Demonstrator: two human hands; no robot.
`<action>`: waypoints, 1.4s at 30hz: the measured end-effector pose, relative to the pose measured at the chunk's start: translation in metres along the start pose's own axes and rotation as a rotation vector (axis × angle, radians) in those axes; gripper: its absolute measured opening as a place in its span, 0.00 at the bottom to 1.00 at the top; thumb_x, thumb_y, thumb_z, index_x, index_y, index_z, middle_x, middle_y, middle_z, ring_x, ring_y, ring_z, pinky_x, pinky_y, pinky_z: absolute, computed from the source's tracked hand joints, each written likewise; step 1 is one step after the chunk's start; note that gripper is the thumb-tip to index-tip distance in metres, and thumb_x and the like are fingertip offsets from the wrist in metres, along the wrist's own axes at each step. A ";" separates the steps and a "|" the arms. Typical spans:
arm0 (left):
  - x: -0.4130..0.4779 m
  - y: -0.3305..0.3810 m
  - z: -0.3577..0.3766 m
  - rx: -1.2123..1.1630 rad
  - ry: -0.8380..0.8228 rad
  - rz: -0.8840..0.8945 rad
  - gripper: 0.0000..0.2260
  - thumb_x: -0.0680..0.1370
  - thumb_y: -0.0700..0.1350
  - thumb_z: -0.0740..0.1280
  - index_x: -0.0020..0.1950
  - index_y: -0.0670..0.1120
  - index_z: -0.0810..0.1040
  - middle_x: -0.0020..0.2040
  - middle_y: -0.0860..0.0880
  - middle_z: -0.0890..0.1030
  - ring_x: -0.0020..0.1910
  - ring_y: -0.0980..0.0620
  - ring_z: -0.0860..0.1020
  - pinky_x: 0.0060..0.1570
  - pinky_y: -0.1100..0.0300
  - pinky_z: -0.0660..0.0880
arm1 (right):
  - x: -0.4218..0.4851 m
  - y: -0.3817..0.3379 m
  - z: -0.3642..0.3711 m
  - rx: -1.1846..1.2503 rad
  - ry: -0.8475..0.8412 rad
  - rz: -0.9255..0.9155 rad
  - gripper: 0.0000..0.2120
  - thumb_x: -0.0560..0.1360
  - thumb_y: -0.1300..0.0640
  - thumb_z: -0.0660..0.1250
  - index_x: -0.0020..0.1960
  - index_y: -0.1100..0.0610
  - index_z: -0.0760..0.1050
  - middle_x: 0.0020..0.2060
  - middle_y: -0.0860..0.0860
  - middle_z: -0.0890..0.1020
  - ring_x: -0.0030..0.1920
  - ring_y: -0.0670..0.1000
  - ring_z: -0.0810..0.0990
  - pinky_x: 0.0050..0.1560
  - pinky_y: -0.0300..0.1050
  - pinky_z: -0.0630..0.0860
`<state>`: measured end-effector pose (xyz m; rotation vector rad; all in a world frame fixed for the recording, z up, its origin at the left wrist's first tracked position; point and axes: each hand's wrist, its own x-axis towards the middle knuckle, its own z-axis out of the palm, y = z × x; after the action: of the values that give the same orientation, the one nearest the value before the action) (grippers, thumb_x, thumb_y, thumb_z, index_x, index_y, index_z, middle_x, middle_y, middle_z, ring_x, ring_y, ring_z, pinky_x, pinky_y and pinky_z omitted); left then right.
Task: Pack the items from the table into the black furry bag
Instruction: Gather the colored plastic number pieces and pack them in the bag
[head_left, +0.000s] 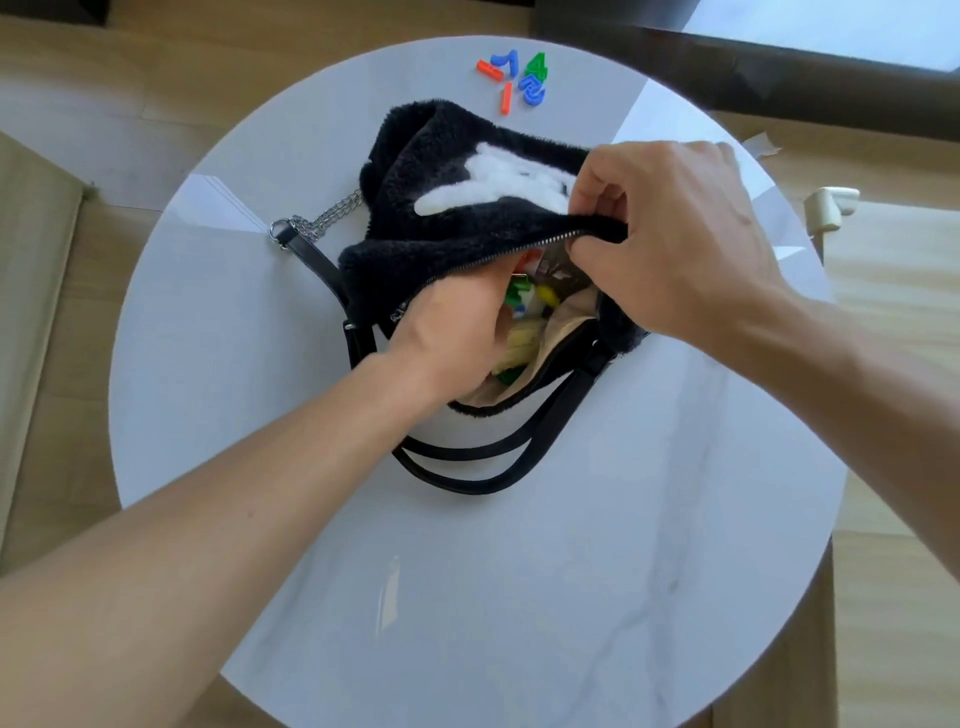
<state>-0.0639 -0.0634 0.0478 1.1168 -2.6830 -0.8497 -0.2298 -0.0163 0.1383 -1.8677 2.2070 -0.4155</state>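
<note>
Packing looks well under way but not finished. Coloured pieces, green, yellow and red among them, already lie inside the black furry bag (467, 208), visible through its open mouth against the tan lining. A small cluster of plastic numbers (517, 78), in orange, blue and green, still sits on the round white surface (519, 571), well beyond both hands on the far side of the bag and apart from it. So by my reading most of the load is in and this last group remains to be fetched.

The bag lies on its side near the middle of the surface. Its long axis, following the zipper (493, 257), runs from the near left up to the far right, and the mouth opens toward the person. Its two black handles (467, 467) loop out on the near side, and a chain strap (322, 218) trails off to the left.

The right hand (685, 234) has its fingers (597, 195) pinched on the upper furry lip by the zipper, lifting it so the mouth gapes. The left hand (452, 338) is sunk into the opening just below that lip. Its fingers are hidden inside, so I cannot tell whether they are clasping a piece or have let go.

The number cluster lies far from the right fingers, up and to their left.
</note>
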 end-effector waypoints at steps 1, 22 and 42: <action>-0.008 0.003 -0.002 -0.022 -0.009 -0.037 0.25 0.76 0.39 0.65 0.74 0.45 0.67 0.58 0.38 0.80 0.52 0.36 0.81 0.52 0.45 0.79 | -0.001 0.000 0.001 -0.001 -0.005 -0.005 0.03 0.71 0.58 0.69 0.45 0.53 0.77 0.40 0.50 0.81 0.42 0.55 0.77 0.58 0.54 0.73; -0.034 0.032 -0.062 -0.248 -0.070 -0.028 0.05 0.78 0.43 0.66 0.51 0.51 0.80 0.43 0.58 0.78 0.44 0.58 0.78 0.43 0.57 0.77 | -0.062 0.018 0.030 0.265 -0.285 0.257 0.11 0.75 0.50 0.67 0.55 0.46 0.71 0.47 0.41 0.74 0.47 0.45 0.74 0.49 0.42 0.73; 0.267 0.115 0.087 0.384 -0.432 -0.057 0.44 0.67 0.60 0.78 0.77 0.53 0.60 0.66 0.41 0.66 0.57 0.37 0.77 0.59 0.46 0.76 | -0.011 0.275 0.056 0.204 -0.254 0.422 0.33 0.72 0.48 0.74 0.73 0.49 0.64 0.60 0.54 0.71 0.52 0.60 0.80 0.54 0.56 0.78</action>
<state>-0.3545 -0.1409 0.0084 1.2008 -3.2945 -0.6602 -0.4623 0.0328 -0.0114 -1.2327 2.2069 -0.2919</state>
